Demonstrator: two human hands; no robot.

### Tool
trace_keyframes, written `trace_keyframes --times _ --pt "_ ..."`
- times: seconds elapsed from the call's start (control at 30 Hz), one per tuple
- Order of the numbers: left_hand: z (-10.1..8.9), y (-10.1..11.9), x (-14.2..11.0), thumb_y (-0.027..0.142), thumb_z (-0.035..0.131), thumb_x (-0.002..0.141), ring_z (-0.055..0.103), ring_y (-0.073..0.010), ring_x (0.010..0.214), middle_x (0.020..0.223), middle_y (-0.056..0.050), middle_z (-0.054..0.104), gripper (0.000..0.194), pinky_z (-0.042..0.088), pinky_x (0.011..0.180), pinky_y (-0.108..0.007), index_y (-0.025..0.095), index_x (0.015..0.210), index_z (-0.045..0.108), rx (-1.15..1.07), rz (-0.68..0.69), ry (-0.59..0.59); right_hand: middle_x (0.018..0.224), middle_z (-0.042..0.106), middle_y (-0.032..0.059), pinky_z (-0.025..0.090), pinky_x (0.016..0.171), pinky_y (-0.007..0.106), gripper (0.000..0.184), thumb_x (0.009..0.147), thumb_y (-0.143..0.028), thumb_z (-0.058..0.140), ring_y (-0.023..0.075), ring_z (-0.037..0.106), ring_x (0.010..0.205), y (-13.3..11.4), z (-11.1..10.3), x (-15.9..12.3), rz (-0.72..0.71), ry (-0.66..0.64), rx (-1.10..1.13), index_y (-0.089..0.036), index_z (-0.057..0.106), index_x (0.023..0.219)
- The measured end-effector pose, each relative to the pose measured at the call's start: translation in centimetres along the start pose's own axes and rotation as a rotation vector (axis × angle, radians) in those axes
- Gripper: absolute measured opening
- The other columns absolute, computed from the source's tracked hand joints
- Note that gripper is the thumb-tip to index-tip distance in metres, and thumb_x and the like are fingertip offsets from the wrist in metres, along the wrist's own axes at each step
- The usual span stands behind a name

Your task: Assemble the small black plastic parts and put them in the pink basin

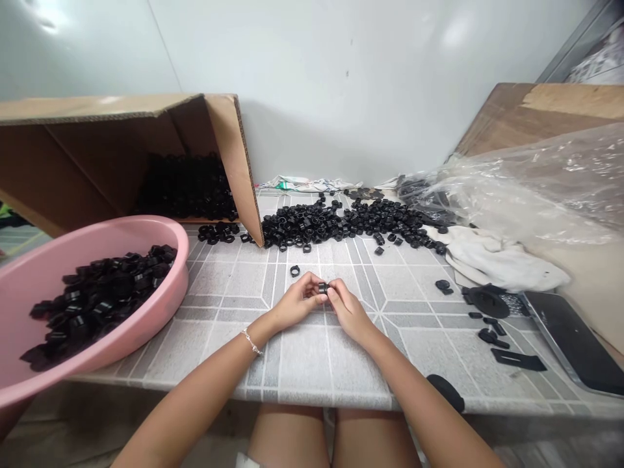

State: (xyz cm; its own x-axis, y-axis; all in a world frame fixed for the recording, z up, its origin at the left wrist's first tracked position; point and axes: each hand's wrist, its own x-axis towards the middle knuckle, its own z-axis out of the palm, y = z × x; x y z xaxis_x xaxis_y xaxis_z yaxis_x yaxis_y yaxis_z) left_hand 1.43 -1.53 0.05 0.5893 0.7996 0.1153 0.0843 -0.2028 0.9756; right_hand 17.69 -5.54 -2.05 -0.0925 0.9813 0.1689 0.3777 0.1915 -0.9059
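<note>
A small black ring-shaped part (322, 288) is pinched between my two hands above the table. My left hand (298, 300) grips it from the left with thumb and fingers closed. From the other side, my right hand (347, 307) has its thumb and fingertips closed on the same part. A single loose black ring (295, 271) lies on the table just beyond my left hand. Farther back, a long heap of black rings (312, 223) spreads along the table. The fingertips hide some of the held part.
At left stands a pink basin (178, 260) holding many black parts. Behind it, a cardboard box (236, 149) lies on its side with more inside. Clear plastic (526, 182), a white cloth (502, 260), a phone (575, 338) and black scraps (517, 359) occupy the right.
</note>
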Motion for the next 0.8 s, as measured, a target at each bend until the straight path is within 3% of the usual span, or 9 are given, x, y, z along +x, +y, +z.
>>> trace_keyframes --times 0.17,0.43,0.67,0.8 --pt "0.2 0.1 -0.4 0.041 0.056 0.087 0.055 -0.0147 0.080 0.088 -0.002 0.057 0.026 0.045 0.074 -0.029 0.018 0.097 0.049 0.137 0.028 -0.039 0.069 0.050 -0.0016 0.038 0.064 0.029 0.031 0.096 -0.046 0.027 0.0171 0.051 0.066 -0.3 0.0 0.0 -0.043 0.003 -0.090 -0.023 0.041 0.080" --pt "0.5 0.4 -0.8 0.025 0.045 0.089 0.055 -0.0188 0.081 0.089 -0.005 0.056 0.008 0.046 0.075 -0.034 0.018 0.094 0.046 0.507 0.116 0.014 0.067 0.052 0.0004 0.037 0.063 0.030 0.032 0.096 -0.043 0.025 0.0192 0.051 0.064 -0.1 0.0 0.1 -0.066 0.015 -0.251 -0.024 0.040 0.074" --pt "0.2 0.0 -0.5 0.020 0.046 0.090 0.056 -0.0204 0.097 0.104 -0.008 0.059 0.019 0.047 0.087 -0.037 0.019 0.108 0.049 0.591 0.237 0.008 0.070 0.054 -0.0006 0.041 0.063 0.029 0.035 0.095 -0.050 0.029 0.0169 0.053 0.065 0.1 -0.4 0.2 -0.037 -0.004 -0.015 -0.023 0.049 0.084" --pt "-0.7 1.5 -0.7 0.021 0.050 0.090 0.059 -0.0191 0.098 0.105 -0.009 0.060 0.022 0.050 0.087 -0.036 0.018 0.112 0.049 0.628 0.308 0.113 0.064 0.048 -0.0036 0.039 0.054 0.027 0.041 0.094 -0.057 0.026 0.0133 0.046 0.052 0.5 -0.7 0.5 0.028 0.002 0.169 -0.023 0.048 0.091"
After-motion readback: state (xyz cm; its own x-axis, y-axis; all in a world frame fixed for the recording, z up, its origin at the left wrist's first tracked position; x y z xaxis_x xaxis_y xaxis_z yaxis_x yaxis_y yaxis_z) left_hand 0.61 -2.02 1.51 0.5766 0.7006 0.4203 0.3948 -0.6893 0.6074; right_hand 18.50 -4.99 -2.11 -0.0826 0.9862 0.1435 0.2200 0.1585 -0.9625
